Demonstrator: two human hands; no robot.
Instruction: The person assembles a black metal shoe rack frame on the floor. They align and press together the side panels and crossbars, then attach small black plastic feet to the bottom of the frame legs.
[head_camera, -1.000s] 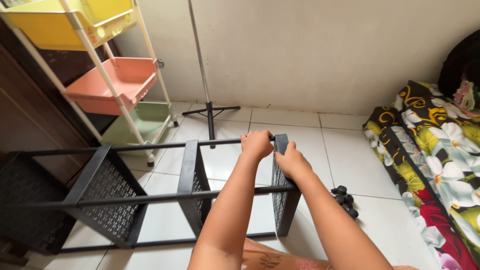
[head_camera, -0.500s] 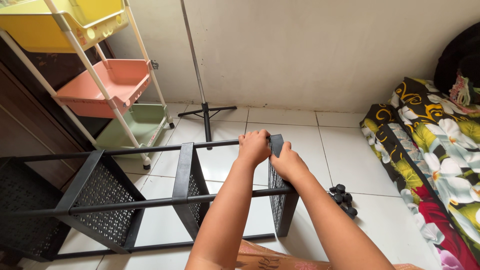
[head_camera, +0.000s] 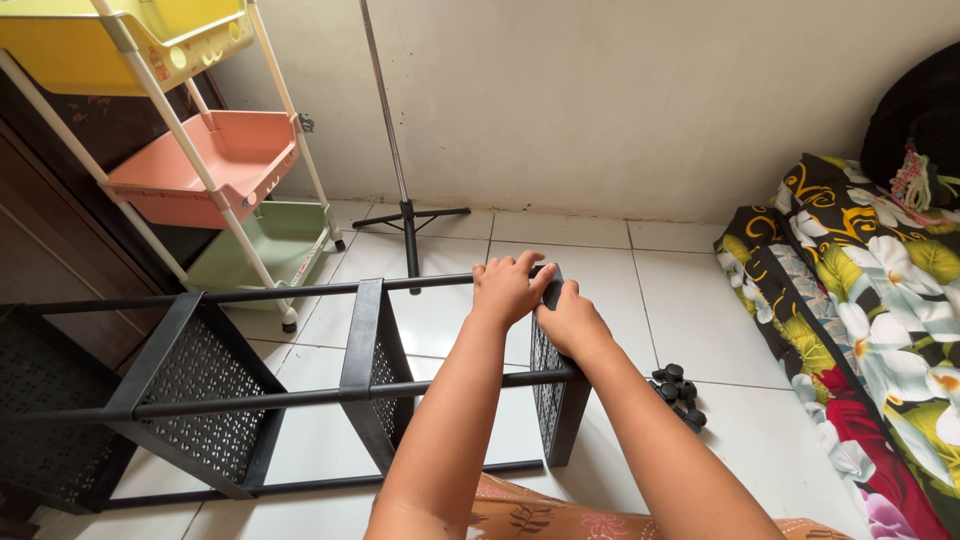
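A black metal shelf rack (head_camera: 215, 375) lies on its side on the white tiled floor, with perforated panels joined by thin rods. My left hand (head_camera: 505, 287) grips the upper far corner of the rightmost end panel (head_camera: 553, 400), where a rod meets it. My right hand (head_camera: 570, 320) rests closed on the top edge of the same panel, just beside the left hand. Both forearms reach forward from the bottom of the view.
A small pile of black round caps (head_camera: 678, 392) lies on the floor right of the rack. A tiered trolley with yellow, pink and green baskets (head_camera: 215, 165) stands at left. A thin tripod stand (head_camera: 405, 215) is behind. A floral mattress (head_camera: 870, 330) lies at right.
The view has shifted slightly, so the rack sits a little further left in frame. Both hands stay on the same corner of the end panel.
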